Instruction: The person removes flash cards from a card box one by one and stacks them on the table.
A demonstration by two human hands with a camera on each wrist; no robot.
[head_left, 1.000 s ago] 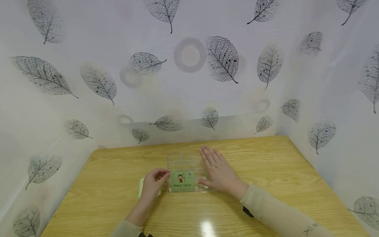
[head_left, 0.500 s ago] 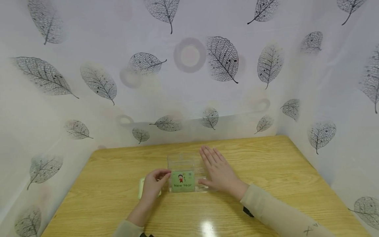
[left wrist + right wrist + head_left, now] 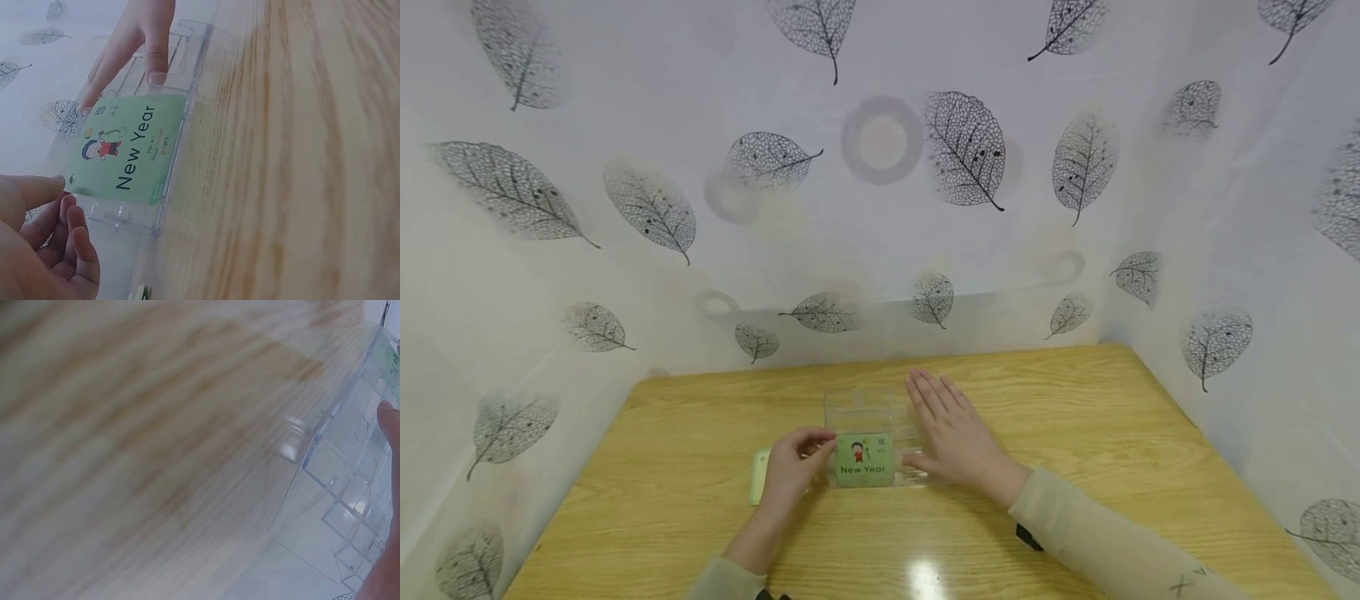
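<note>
A green flashcard (image 3: pixel 865 471) printed "New Year" lies over a clear plastic rack (image 3: pixel 859 406) on the table. At the card's left corner, beside its punched hole, my left hand (image 3: pixel 790 468) pinches it between thumb and index finger; the left wrist view shows the grip on the card (image 3: pixel 137 134) closely. The right hand (image 3: pixel 962 446) rests flat on the right part of the rack, fingers straight and thumb spread. Part of the rack is covered by that hand. In the right wrist view, the rack's (image 3: pixel 340 481) stepped compartments show beside the thumb.
More pale green cards (image 3: pixel 758 479) lie on the table, partly hidden behind the left hand. The wood-grain table (image 3: pixel 1037 400) is bounded at the back and sides by a white curtain (image 3: pixel 880 242) printed with leaves.
My left hand has shifted slightly right, and the card's left edge has moved a little right with it. The right hand has stayed put.
</note>
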